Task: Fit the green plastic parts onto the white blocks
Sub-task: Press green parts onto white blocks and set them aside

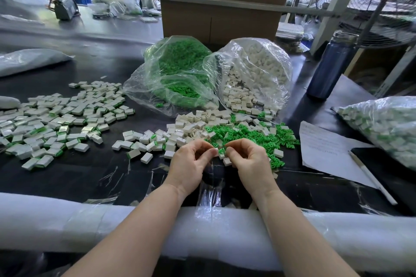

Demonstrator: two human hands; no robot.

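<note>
My left hand (pixel 191 159) and my right hand (pixel 247 159) meet at the table's middle, fingertips curled together around a small white block with a green part (pixel 221 152). Which hand grips which piece is hard to tell. Just beyond them lies a heap of loose green parts (pixel 247 135) and a heap of bare white blocks (pixel 191 128). Blocks with green parts fitted (pixel 56 119) are spread over the left of the table. Behind stand an open clear bag of green parts (pixel 180 69) and an open clear bag of white blocks (pixel 254 69).
A dark blue bottle (pixel 328 67) stands at the back right. A sheet of paper (pixel 326 148) with a pen (pixel 371 177) lies on the right, beside a filled plastic bag (pixel 387 126). White foam padding (pixel 90 225) covers the near table edge. Cardboard boxes (pixel 220 20) stand behind.
</note>
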